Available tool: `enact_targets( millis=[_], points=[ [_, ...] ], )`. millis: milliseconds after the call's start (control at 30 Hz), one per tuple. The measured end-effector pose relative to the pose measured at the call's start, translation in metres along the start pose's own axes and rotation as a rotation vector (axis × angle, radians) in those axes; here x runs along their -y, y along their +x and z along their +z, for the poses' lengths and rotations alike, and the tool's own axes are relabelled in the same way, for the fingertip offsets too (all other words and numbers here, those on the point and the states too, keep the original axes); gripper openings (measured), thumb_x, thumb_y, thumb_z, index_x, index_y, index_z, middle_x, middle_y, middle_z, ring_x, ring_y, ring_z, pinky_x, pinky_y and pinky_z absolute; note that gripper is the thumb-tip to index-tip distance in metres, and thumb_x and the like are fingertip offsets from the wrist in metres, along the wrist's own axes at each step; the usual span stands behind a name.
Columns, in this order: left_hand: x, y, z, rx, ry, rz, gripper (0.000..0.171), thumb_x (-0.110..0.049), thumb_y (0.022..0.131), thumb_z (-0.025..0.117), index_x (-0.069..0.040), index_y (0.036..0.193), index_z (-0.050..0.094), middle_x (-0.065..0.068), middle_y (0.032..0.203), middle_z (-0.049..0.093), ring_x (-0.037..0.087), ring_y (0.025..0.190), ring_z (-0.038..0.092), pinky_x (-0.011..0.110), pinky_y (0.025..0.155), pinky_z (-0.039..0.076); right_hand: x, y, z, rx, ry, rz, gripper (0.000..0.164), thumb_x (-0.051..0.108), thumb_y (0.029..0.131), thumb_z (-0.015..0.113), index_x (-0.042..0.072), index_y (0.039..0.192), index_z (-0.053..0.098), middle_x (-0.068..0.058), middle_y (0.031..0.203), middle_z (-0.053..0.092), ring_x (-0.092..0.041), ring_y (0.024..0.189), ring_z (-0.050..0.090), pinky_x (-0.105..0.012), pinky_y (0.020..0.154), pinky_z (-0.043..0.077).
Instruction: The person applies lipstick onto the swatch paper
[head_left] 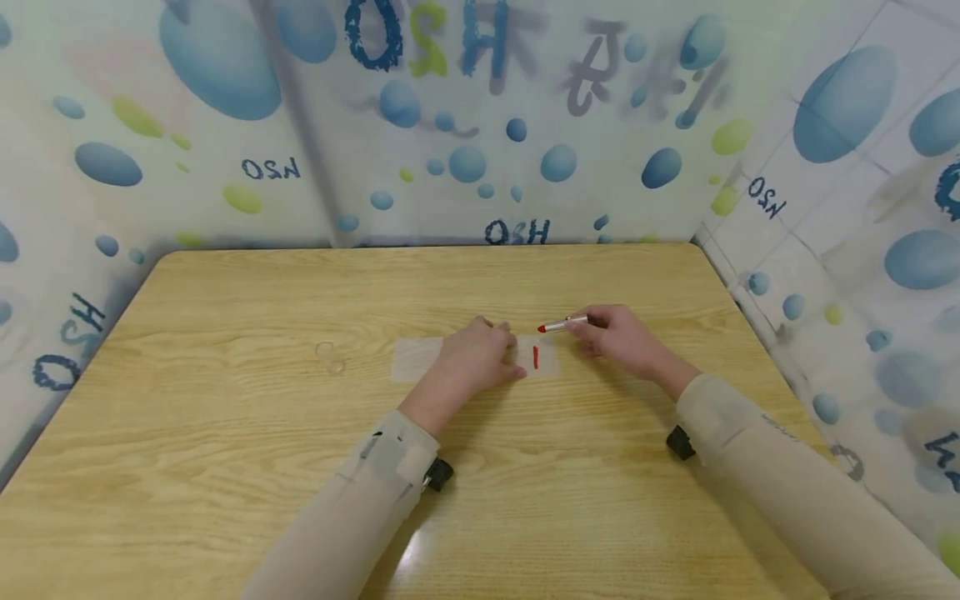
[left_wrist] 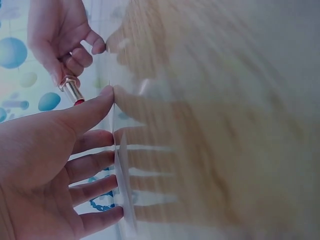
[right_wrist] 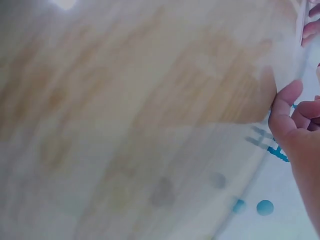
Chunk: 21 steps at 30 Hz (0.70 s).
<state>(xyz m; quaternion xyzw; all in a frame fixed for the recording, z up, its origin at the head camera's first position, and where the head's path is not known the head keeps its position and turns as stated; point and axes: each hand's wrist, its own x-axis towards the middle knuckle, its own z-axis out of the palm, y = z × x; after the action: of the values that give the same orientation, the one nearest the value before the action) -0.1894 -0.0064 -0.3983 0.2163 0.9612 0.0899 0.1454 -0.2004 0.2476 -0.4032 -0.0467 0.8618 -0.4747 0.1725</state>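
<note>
A thin white strip of paper (head_left: 417, 360) lies on the wooden table and carries one short red stroke (head_left: 536, 357) near its right end. My left hand (head_left: 480, 354) rests across its middle and hides that part. In the left wrist view, the fingertips of the left hand (left_wrist: 60, 155) press down with the fingers spread, and the paper's edge (left_wrist: 126, 185) lifts slightly by them. My right hand (head_left: 617, 340) pinches a lipstick (head_left: 564, 323), a silvery tube with a red tip pointing left. That tip is just above the strip's upper edge, near the red stroke.
Small clear ring-like pieces (head_left: 330, 357) lie on the table (head_left: 225, 433) left of the paper. A patterned curtain (head_left: 465, 125) with blue and green spots hangs behind the table's far edge. A similarly patterned covering (head_left: 847, 233) stands along the right side.
</note>
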Motion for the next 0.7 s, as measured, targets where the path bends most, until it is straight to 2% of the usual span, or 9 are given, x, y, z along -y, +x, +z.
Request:
enact_targets(
  millis=[100,167,233,333,433,467,567,633,700],
  points=[
    [0.0,0.001,0.001,0.003,0.003,0.004,0.058,-0.055,0.099,0.072,-0.023,0.147,0.066,0.003,0.17,0.044,0.031,0.154,0.045,0.051,0.108,0.057,0.0,0.0,-0.002,0.005,0.047,0.017,0.041,0.032,0.11,0.06,-0.001,0.134,0.066,-0.015,0.107,0.061,-0.024,0.092,0.068,-0.033,0.086,0.065],
    [0.001,0.001,0.001,-0.002,0.001,0.013,0.058,-0.055,0.098,0.072,-0.022,0.145,0.067,0.003,0.169,0.046,0.032,0.154,0.046,0.052,0.109,0.057,0.002,0.0,-0.003,0.006,0.029,0.018,0.041,0.033,0.11,0.06,0.0,0.134,0.066,-0.017,0.109,0.062,-0.025,0.092,0.068,-0.034,0.087,0.065],
    [0.002,0.0,0.001,-0.019,0.004,0.027,0.052,-0.056,0.098,0.072,-0.021,0.137,0.071,0.004,0.165,0.052,0.032,0.15,0.049,0.05,0.105,0.059,0.003,0.0,-0.002,-0.001,0.002,0.006,0.041,0.035,0.11,0.06,0.002,0.133,0.067,-0.017,0.108,0.062,-0.025,0.092,0.069,-0.034,0.086,0.065],
    [0.004,-0.002,0.001,-0.047,-0.006,0.055,0.044,-0.057,0.098,0.072,-0.019,0.122,0.072,0.004,0.137,0.07,0.029,0.131,0.061,0.045,0.091,0.061,0.006,0.002,-0.002,-0.014,-0.029,-0.01,0.041,0.036,0.11,0.06,0.003,0.133,0.068,-0.019,0.111,0.064,-0.027,0.093,0.07,-0.034,0.084,0.064],
    [0.007,-0.002,-0.001,-0.061,-0.021,0.082,0.042,-0.056,0.099,0.072,-0.017,0.114,0.07,0.003,0.107,0.072,0.025,0.107,0.065,0.042,0.08,0.058,0.011,0.004,-0.003,-0.021,-0.035,-0.013,0.041,0.037,0.11,0.059,0.004,0.134,0.067,-0.02,0.114,0.066,-0.029,0.096,0.07,-0.036,0.087,0.064],
    [0.009,-0.002,-0.002,-0.065,-0.022,0.086,0.045,-0.056,0.099,0.071,-0.016,0.119,0.07,0.004,0.106,0.072,0.025,0.107,0.066,0.042,0.083,0.059,0.013,0.005,-0.003,-0.02,-0.035,-0.013,0.041,0.037,0.11,0.06,0.005,0.134,0.067,-0.02,0.116,0.066,-0.03,0.097,0.07,-0.037,0.089,0.064],
    [0.014,-0.002,-0.009,-0.071,-0.029,0.087,0.055,-0.054,0.101,0.07,-0.012,0.136,0.068,0.008,0.127,0.075,0.029,0.12,0.069,0.045,0.098,0.061,0.019,0.007,-0.004,-0.02,-0.039,-0.025,0.04,0.038,0.11,0.06,0.007,0.134,0.067,-0.022,0.12,0.067,-0.033,0.103,0.069,-0.042,0.094,0.064],
    [0.019,-0.003,-0.016,-0.076,-0.016,0.081,0.063,-0.053,0.101,0.07,-0.011,0.148,0.062,0.01,0.143,0.07,0.032,0.132,0.066,0.048,0.106,0.058,0.023,0.008,-0.003,-0.025,-0.045,-0.042,0.04,0.038,0.11,0.06,0.007,0.134,0.067,-0.023,0.121,0.067,-0.035,0.106,0.069,-0.046,0.097,0.063],
    [0.027,-0.006,-0.022,-0.069,-0.012,0.063,0.066,-0.05,0.101,0.071,-0.011,0.152,0.058,0.011,0.149,0.066,0.034,0.137,0.062,0.05,0.109,0.057,0.027,0.009,-0.002,-0.027,-0.047,-0.057,0.04,0.038,0.11,0.061,0.007,0.134,0.068,-0.023,0.122,0.067,-0.035,0.109,0.069,-0.048,0.099,0.062]
  ],
)
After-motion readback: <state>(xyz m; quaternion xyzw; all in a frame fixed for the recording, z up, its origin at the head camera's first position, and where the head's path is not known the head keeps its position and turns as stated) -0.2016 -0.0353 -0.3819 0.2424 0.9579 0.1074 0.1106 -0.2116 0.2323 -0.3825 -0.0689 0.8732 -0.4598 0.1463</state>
